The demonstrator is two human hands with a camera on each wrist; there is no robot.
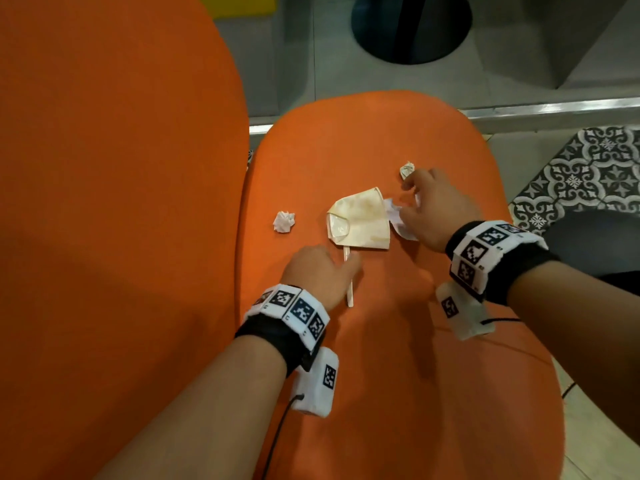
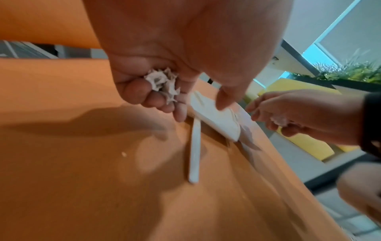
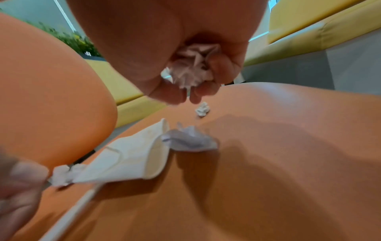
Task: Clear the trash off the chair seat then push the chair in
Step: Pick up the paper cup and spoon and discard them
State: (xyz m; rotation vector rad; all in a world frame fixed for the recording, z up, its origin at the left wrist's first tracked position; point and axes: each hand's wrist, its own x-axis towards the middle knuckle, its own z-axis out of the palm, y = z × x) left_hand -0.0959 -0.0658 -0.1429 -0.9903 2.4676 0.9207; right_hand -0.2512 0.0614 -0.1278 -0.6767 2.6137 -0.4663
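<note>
- Left hand [image 1: 317, 271]: lower centre of the head view, on the orange chair seat [image 1: 398, 341]. The left wrist view shows its fingers curled round a crumpled paper wad [image 2: 163, 81], while the forefinger and thumb reach toward the straw [image 1: 349, 284].
- Right hand [image 1: 436, 209]: right of centre in the head view. The right wrist view shows it clutching a second crumpled wad [image 3: 191, 70], with its fingertips poised just short of a small paper ball [image 1: 407, 169].
- Trash left on the seat, centre of the head view: one flattened, stained paper cup [image 1: 360, 220], with the straw running out from beneath its near edge; one crumpled tissue [image 1: 398, 220] touching the cup's right side; the small ball above the right hand; one paper ball [image 1: 284, 221] well to the left of the cup.
- Count: one cup, one straw, one tissue, two loose balls on the seat, two wads in hand.
- Assessment of the step in hand: each hand is already loaded, so further pieces should be pinched with the free fingertips while the palm keeps its wad. The straw is best drawn out lengthwise from under the cup, or lifted together with it. The flattened cup could serve as a scoop for the tissue.
- Chair not yet pushed in; a dark round table base [image 1: 412, 29] appears at the top of the head view.
</note>
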